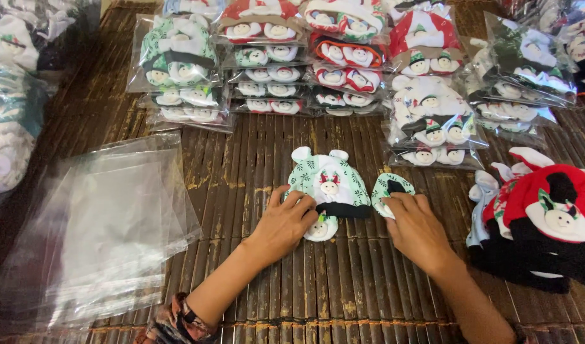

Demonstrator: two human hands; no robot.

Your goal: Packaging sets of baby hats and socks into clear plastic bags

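- On the bamboo-slat desk (273, 280), a mint green baby hat (329, 185) lies flat.
- Left hand (283, 224) presses its lower edge with curled fingers — steadying it.
- Right hand (416, 230) pinches a matching mitten (386, 188) just beside it.
- Clear bags (95, 236) wait left.

Both hands rest on a mint-green baby hat (330, 185) on the bamboo mat (254, 159) (left hand (285, 224), right hand (415, 228)), clear bags (101, 223) lying nearby.

I'm at a small packing workshop: bagged baby hat sets (343, 57) stacked along the frame's top, empty plastic bags (107, 223) at left, a bamboo mat (343, 280) underneath.
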